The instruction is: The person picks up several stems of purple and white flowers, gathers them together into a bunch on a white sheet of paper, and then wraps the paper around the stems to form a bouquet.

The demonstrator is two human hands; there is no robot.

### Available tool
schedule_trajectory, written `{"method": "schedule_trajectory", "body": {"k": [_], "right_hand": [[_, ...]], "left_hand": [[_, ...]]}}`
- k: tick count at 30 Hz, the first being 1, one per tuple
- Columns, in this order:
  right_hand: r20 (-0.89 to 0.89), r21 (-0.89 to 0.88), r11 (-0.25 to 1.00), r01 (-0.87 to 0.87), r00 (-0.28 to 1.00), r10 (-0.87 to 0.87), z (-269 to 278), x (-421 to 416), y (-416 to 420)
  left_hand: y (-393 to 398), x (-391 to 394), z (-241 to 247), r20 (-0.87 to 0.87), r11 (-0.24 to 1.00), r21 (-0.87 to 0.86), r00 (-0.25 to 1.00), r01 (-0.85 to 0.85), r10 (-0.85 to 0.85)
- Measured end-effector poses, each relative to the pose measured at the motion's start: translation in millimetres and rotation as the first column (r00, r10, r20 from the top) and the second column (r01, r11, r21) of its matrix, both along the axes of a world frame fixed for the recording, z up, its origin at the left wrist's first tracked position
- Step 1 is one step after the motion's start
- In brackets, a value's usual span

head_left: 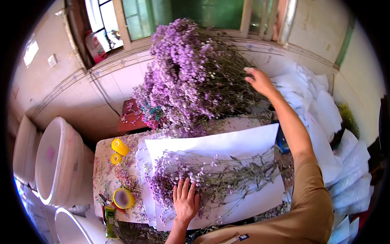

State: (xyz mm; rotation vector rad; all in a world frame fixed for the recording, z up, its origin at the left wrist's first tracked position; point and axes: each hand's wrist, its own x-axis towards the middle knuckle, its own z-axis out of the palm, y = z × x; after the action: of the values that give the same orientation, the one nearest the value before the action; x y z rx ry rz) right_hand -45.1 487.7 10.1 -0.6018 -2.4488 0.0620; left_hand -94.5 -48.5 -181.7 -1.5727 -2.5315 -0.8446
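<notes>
Purple flower stems [231, 174] lie across white paper sheets [243, 137] on a low table, with their blooms to the left. My left hand [186, 198] rests flat on the lower edge of these blooms, fingers slightly apart. Beyond the paper rises a large heap of purple dried flowers [182, 70], its stems pointing right. My right hand [257, 79] reaches to the stem side of the heap, thumb and fingers apart; whether it touches a stem is unclear. A few pink and blue-green blooms [152, 113] show at the heap's lower left.
Yellow tape rolls [123, 198] and pruning shears [103, 201] lie on the petal-strewn table [102, 152]. Large white tubs [65, 170] stand at the left. White wrapping sheets [320, 122] are piled at the right. A tiled wall and a window [189, 15] are behind the heap.
</notes>
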Motion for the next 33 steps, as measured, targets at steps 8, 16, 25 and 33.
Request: {"method": "schedule_trajectory", "body": {"k": [8, 16, 25, 33], "right_hand": [[0.091, -0.185, 0.975, -0.124, 0.986, 0.143, 6.0, -63.2, 63.4], [-0.384, -0.011, 0.982, -0.187, 0.908, 0.168, 231.3, -10.0, 14.9], [-0.281, -0.124, 0.982, -0.142, 0.954, 0.103, 283.6, 140.3, -128.6], [-0.171, -0.591, 0.759, -0.272, 0.962, 0.212, 102.3, 145.1, -305.1]], "left_hand": [[1.2, 0.0, 3.3, 0.006, 0.999, 0.023, 0.999, -0.040, 0.040], [-0.6, -5.4, 11.4, 0.006, 0.998, 0.039, 0.999, -0.043, 0.043], [-31.9, 1.4, 46.7, 0.035, 0.967, 0.246, 0.996, 0.073, -0.084], [-93.0, 30.6, 24.2, 0.017, 0.951, 0.308, 1.000, -0.017, 0.013]]}}
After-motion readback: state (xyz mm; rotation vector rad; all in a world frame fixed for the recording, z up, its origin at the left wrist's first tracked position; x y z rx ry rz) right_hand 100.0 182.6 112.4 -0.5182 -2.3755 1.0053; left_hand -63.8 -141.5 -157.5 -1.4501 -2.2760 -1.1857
